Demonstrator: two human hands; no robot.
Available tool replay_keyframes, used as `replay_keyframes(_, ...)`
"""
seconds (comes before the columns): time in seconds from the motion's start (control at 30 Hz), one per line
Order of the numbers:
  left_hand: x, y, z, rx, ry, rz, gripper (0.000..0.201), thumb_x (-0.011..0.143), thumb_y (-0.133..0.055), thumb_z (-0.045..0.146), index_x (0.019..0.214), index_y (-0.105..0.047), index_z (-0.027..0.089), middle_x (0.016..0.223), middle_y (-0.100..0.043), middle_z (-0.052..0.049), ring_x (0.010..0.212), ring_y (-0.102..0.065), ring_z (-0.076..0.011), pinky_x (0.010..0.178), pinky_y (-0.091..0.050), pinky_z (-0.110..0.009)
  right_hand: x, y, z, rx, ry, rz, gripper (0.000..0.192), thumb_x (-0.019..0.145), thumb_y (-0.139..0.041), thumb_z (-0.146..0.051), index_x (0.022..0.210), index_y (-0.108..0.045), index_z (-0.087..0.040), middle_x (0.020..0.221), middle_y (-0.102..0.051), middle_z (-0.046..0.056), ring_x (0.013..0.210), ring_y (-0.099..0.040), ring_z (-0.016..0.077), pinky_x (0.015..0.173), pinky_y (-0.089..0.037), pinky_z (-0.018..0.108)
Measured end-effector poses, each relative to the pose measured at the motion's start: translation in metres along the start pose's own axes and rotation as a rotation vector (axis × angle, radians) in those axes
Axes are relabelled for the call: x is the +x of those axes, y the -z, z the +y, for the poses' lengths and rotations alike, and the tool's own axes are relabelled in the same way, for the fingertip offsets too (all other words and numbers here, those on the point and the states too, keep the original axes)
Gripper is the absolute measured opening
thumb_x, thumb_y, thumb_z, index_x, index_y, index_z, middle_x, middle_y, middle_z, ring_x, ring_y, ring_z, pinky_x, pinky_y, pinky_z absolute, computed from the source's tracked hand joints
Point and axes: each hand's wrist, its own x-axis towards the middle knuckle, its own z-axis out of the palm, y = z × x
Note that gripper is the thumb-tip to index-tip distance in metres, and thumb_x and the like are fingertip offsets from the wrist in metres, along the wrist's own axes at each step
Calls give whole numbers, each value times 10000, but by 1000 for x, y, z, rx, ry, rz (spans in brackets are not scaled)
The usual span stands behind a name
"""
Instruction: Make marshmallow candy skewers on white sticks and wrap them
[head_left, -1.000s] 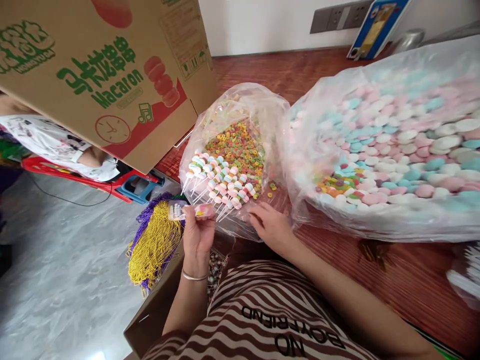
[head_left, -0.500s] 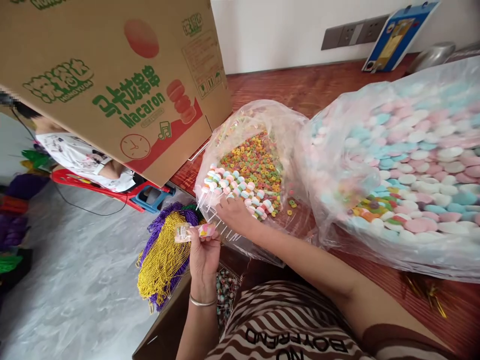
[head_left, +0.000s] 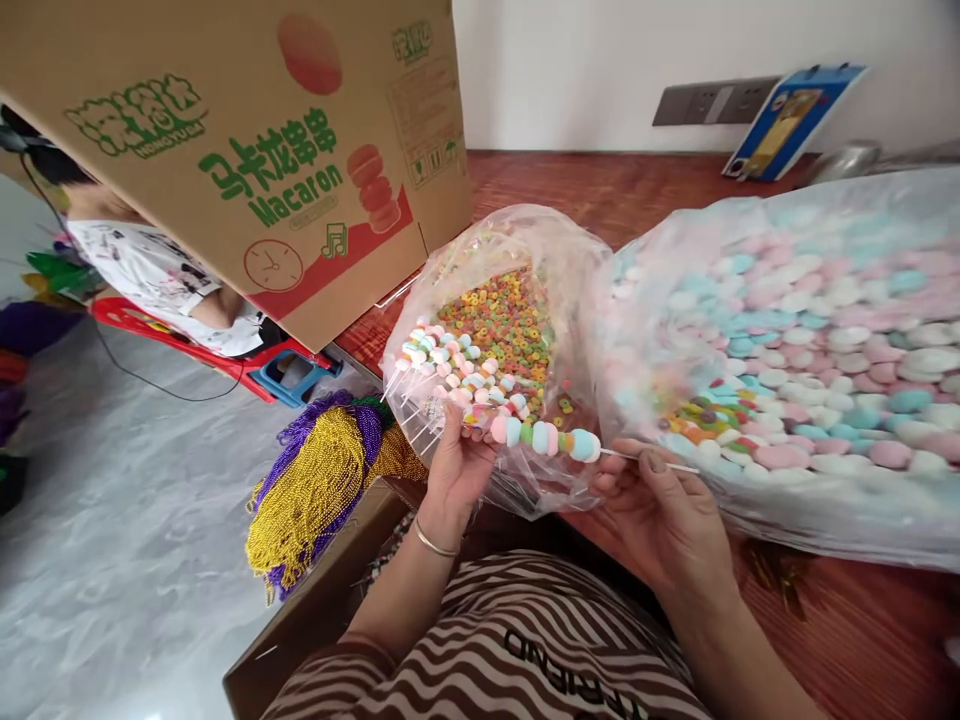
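My right hand pinches the white stick of a marshmallow skewer. Pink, blue and white marshmallows are threaded on it with small coloured rings between them. Its tip points left and meets my left hand, whose fingers are closed on a small printed plastic wrapper, partly hidden. I cannot tell whether the tip is inside the wrapper. Just beyond, several finished marshmallow skewers lie on a clear plastic bag of coloured cereal rings, their sticks pointing toward me.
A large clear bag of marshmallows covers the right of the red-brown table. A cardboard box stands at left. Bead strings hang near an open carton. Another person sits beyond the box.
My right hand has picked up a marshmallow skewer from the pile and drawn it back to the right. My left hand, with the wrapper, has moved right to the skewer's tip.
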Motion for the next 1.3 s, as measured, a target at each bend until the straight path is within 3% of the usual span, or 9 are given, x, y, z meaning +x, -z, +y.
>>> replay_keyframes(0.1, -11, -11, -12, -31, 97, 14, 549, 1000, -576, 427, 539, -449, 157, 506, -441, 46, 462, -423, -54, 511, -398, -196, -3, 9, 0, 19, 20, 33, 209, 823, -841, -415, 962, -834, -260, 803, -797, 13, 665, -746, 131, 681, -640, 227)
replay_keyframes(0.27, -20, -18, -25, -11, 115, 14, 567, 1031, -509, 423, 538, -464, 148, 489, -446, 48, 448, -441, -48, 505, -403, -199, -10, 22, -1, -50, 140, 28, 177, 892, -777, -416, 995, -829, -283, 842, -802, 28, 695, -753, 152, 692, -651, 272)
replay_keyframes(0.43, -15, -16, -32, 2, 106, 49, 578, 1014, -544, 425, 511, -462, 153, 473, -430, 42, 463, -453, -57, 521, -428, -206, -24, 32, -3, -159, 234, -32, 160, 943, -717, -339, 1052, -824, -293, 912, -809, 41, 763, -774, 195, 753, -666, 341)
replay_keyframes(0.6, -9, -11, -33, 39, 114, 4, 538, 988, -610, 404, 530, -473, 158, 490, -432, 47, 463, -433, -56, 514, -436, -199, -34, 46, -5, -418, 305, -113, 191, 974, -660, -255, 1081, -818, -268, 953, -794, 60, 874, -761, 207, 856, -642, 346)
replay_keyframes(0.73, -5, -4, -35, 65, 102, -55, 399, 910, -732, 404, 637, -561, 167, 563, -514, 42, 526, -516, -81, 596, -511, -224, -40, 48, -5, -312, 194, -124, 187, 970, -669, -273, 1082, -818, -281, 965, -802, 54, 871, -782, 211, 866, -656, 353)
replay_keyframes(0.83, -1, 1, -38, 106, 59, -89, 283, 852, -795, 426, 838, -670, 172, 782, -677, -15, 758, -668, -145, 772, -571, -286, -42, 45, -6, -199, 95, -101, 158, 940, -715, -322, 1037, -832, -281, 925, -814, 54, 817, -796, 210, 826, -672, 338)
replay_keyframes(0.93, 2, 5, -39, 159, -27, -185, 380, 713, -910, 413, 933, -696, 189, 945, -717, -33, 943, -689, -185, 879, -549, -316, -43, 45, -8, -196, 44, -88, 144, 905, -760, -351, 997, -840, -275, 900, -821, 60, 805, -802, 211, 806, -673, 313)
replay_keyframes(1.13, -2, 2, -33, 305, -92, -370, 546, 480, -1009, 437, 580, -544, 169, 596, -522, 52, 577, -485, -87, 613, -443, -244, -49, 58, -9, -383, -70, -101, 271, 887, -780, -380, 1128, -808, -260, 971, -822, 83, 858, -799, 233, 818, -669, 332)
replay_keyframes(1.3, -9, -5, -36, 225, -44, -302, 568, 454, -1020, 409, 586, -522, 168, 605, -502, 60, 586, -484, -78, 593, -449, -216, -55, 62, -7, -343, -71, -123, 232, 896, -767, -390, 1056, -818, -229, 813, -760, 51, 734, -751, 187, 780, -659, 331)
